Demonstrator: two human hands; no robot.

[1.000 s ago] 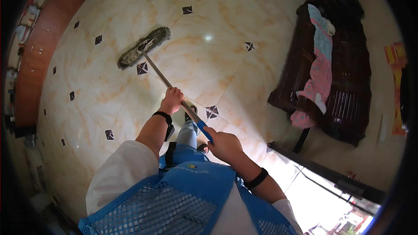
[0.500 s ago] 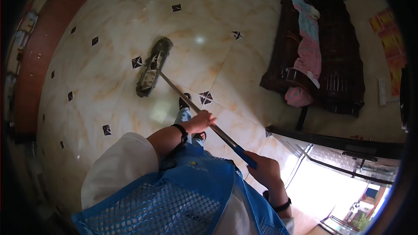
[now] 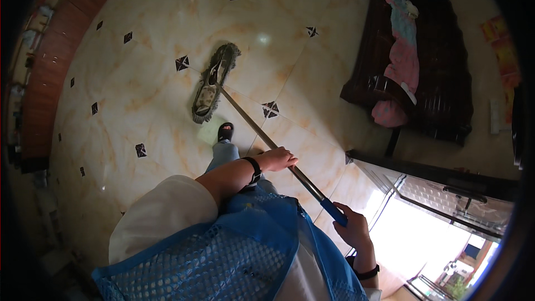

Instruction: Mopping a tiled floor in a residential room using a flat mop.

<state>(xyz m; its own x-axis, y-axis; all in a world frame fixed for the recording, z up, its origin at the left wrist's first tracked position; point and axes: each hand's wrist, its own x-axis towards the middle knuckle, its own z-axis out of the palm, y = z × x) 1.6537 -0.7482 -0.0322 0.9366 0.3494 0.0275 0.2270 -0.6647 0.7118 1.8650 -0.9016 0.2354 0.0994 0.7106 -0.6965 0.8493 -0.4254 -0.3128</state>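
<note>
A flat dust mop with a grey fringed head lies on the glossy cream tiled floor, ahead of my feet. Its metal pole slants from the head down toward my right side. My left hand is wrapped round the middle of the pole, a black band on that wrist. Farther down, my right hand grips the blue end of the handle, its fingers closed round it. A dark sandal on one foot shows just below the mop head.
At the right stands a dark wooden bench with a pink and light-blue cloth over it. Near the lower right is a bright doorway beside a glazed door. A reddish-brown cabinet runs along the left.
The mop head has shifted slightly right in view, and both hands have moved right with the pole. One foot has stepped out to the left; the grip stays the same.
</note>
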